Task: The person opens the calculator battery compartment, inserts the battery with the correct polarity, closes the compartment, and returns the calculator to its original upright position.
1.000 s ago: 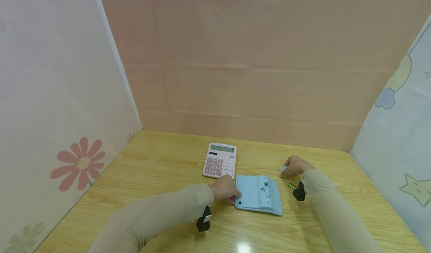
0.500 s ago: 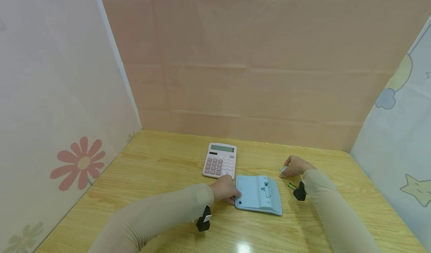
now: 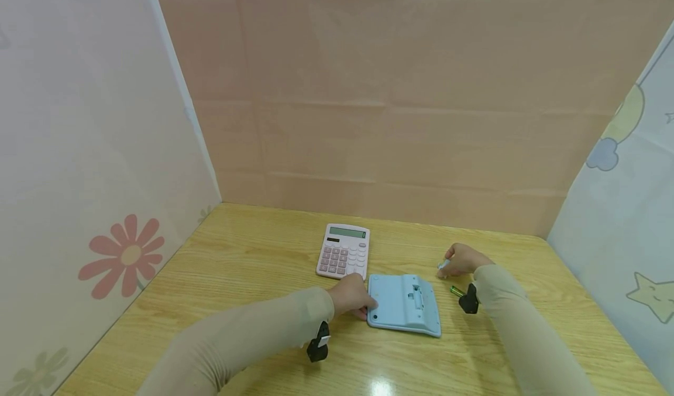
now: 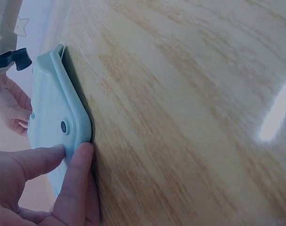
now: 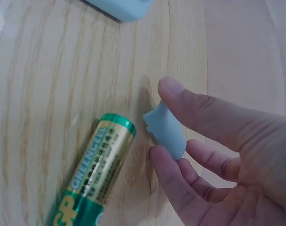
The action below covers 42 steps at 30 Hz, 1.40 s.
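Note:
A light blue calculator lies face down on the table, the battery slot in its back uncovered. My left hand pinches its left edge near a black rubber foot, thumb on the back and fingers at the side. To the right, my right hand holds a small light blue battery cover between thumb and fingers, close over the table. Beside that hand lies a green and gold battery, partly hidden by the wrist camera in the head view.
A pink calculator lies face up behind the blue one, its display showing. The wooden table meets a tan backdrop at the back, with patterned panels at both sides.

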Available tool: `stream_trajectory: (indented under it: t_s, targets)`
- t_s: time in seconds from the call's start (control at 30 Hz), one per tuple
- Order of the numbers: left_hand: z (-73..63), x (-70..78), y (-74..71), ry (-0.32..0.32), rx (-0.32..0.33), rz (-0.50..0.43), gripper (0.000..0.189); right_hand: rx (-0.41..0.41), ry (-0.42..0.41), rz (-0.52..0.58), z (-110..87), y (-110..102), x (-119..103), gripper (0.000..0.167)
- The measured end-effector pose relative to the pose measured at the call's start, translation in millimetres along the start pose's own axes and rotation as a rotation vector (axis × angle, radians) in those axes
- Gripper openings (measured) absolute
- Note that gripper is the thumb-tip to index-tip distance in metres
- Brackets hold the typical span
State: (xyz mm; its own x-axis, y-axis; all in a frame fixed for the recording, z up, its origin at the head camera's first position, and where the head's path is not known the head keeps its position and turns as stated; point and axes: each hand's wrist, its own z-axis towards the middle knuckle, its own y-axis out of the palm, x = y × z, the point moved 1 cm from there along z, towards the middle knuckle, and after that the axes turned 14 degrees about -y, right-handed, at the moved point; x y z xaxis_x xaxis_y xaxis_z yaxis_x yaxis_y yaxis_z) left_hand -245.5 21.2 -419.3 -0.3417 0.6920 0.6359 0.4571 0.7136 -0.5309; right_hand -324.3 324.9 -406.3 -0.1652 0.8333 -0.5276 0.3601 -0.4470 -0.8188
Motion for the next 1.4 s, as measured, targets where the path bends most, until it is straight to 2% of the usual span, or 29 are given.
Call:
stream_trajectory:
  t_s: [0.2, 0.33, 0.67, 0.9, 1.17, 1.4]
  targets:
    - [0.8, 0.6, 0.6, 0.0, 0.001, 0.004, 0.022, -0.002, 0.003, 0.027, -1.0, -2, 0, 0.061]
    - [1.2, 0.7, 0.9, 0.0, -0.003, 0.004, 0.022, 0.005, -0.011, 0.085, -2.1, -2, 0, 0.06]
    - [1.5, 0.4, 1.4, -0.002, -0.001, 0.025, 0.022, 0.058, -0.036, 0.15, -11.1, -4, 6, 0.043]
    - [2.8, -0.6, 0.8, 0.006, 0.0, 0.027, 0.022, 0.09, -0.1, 0.214, -23.4, -7, 5, 0.035]
    - [0.3, -1.2, 0.2, 0.0, 0.003, 0.014, 0.021, 0.066, -0.167, 0.224, -37.6, 1, 0, 0.024]
    - [-1.2, -0.3, 0.6, 0.004, 0.003, 0.011, 0.021, 0.044, -0.178, 0.228, -45.5, 13, -3, 0.019]
